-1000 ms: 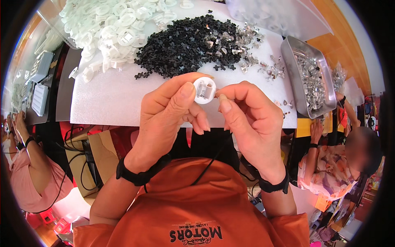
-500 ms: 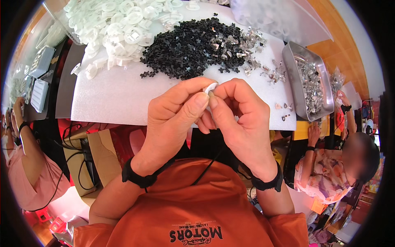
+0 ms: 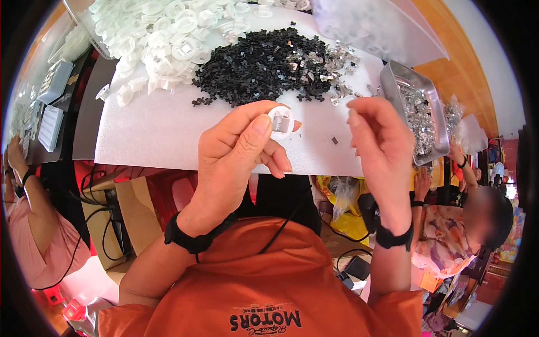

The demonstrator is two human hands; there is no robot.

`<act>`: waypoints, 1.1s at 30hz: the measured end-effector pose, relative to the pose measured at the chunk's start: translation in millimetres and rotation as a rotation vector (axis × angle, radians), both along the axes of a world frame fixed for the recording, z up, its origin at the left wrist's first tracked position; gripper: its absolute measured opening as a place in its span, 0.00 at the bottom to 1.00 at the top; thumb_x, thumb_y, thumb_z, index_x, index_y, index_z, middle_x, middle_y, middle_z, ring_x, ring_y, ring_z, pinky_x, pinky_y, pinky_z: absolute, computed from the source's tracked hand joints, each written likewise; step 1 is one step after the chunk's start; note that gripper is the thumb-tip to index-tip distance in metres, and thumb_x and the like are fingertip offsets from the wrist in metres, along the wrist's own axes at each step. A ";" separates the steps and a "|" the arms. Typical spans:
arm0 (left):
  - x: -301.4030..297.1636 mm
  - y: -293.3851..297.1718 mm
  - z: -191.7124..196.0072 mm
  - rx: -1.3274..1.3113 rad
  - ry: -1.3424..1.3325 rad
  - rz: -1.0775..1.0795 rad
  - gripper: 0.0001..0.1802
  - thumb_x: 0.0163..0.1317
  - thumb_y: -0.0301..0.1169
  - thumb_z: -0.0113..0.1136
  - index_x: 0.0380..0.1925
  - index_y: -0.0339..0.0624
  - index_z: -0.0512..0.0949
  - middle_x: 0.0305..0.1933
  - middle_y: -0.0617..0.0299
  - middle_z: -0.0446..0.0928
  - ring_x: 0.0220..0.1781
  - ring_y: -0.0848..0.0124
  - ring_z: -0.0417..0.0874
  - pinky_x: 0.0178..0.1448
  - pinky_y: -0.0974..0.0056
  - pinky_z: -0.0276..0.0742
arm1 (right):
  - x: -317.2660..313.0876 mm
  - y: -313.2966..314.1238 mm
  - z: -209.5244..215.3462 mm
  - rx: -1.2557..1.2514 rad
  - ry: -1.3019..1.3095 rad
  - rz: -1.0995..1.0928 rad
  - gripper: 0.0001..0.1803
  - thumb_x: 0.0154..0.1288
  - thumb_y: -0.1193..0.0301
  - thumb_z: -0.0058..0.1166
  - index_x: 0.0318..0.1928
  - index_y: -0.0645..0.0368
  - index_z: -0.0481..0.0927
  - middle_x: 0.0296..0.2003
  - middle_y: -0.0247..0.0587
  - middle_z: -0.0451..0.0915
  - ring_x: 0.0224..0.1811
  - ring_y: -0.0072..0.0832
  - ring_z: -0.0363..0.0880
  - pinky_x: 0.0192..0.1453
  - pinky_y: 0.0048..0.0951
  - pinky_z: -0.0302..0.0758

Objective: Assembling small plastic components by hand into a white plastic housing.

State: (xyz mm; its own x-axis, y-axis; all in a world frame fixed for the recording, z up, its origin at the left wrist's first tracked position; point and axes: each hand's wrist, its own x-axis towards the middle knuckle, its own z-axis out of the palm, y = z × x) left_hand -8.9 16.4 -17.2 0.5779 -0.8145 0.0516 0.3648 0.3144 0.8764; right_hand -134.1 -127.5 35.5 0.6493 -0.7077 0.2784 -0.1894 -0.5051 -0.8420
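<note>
A round white plastic part (image 3: 281, 122) with a squarish opening is pinched between the thumb and fingers of my left hand (image 3: 238, 140), above the front of the white foam sheet (image 3: 151, 140). My right hand (image 3: 382, 143) is apart from it, over the sheet's right side, with loosely bent fingers and nothing visible in them; it is slightly blurred. Just ahead of it lie small shiny metal clips (image 3: 343, 59). A heap of small black cross-shaped pieces (image 3: 258, 64) spreads beyond my hands. One small dark piece (image 3: 334, 140) lies alone between them.
White round parts (image 3: 163, 39) are piled at the far left. On the right stands a metal tray (image 3: 387, 78) of metal clips, with a translucent plastic sheet (image 3: 376, 28) behind. Other people sit on both sides. An open cardboard box (image 3: 135, 205) stands below the table's left edge.
My right hand has let go of the white part and moved right. My left hand keeps the part, which is now turned with its face showing.
</note>
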 end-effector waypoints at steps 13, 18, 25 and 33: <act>-1.7 -1.1 2.0 0.014 0.014 -0.010 0.18 0.72 0.34 0.41 0.52 0.29 0.70 0.44 0.39 0.78 0.25 0.71 0.80 0.28 0.70 0.76 | 20.4 -32.9 -3.2 -0.457 0.563 0.271 0.12 0.59 0.76 0.48 0.44 0.63 0.75 0.33 0.46 0.73 0.33 0.38 0.74 0.37 0.34 0.70; -0.3 -0.5 -1.0 -0.005 0.019 -0.034 0.18 0.72 0.34 0.41 0.51 0.29 0.69 0.44 0.39 0.78 0.26 0.71 0.80 0.27 0.69 0.77 | 18.3 -32.9 -0.8 -0.454 0.585 0.263 0.11 0.59 0.77 0.48 0.43 0.64 0.76 0.32 0.47 0.73 0.33 0.40 0.75 0.38 0.35 0.71; -0.2 0.9 -2.8 -0.025 0.020 -0.041 0.18 0.72 0.34 0.41 0.51 0.29 0.69 0.44 0.40 0.78 0.26 0.71 0.80 0.27 0.68 0.78 | 23.3 -33.7 -5.8 -0.492 0.527 0.289 0.10 0.59 0.78 0.48 0.41 0.65 0.75 0.31 0.48 0.74 0.33 0.41 0.74 0.38 0.35 0.71; -2.1 0.6 -0.8 -0.009 0.004 -0.039 0.18 0.72 0.34 0.41 0.51 0.29 0.69 0.43 0.41 0.78 0.26 0.71 0.81 0.27 0.70 0.77 | 17.0 -32.5 -1.5 -0.467 0.459 0.291 0.09 0.59 0.78 0.48 0.40 0.65 0.75 0.31 0.48 0.74 0.33 0.41 0.75 0.38 0.35 0.71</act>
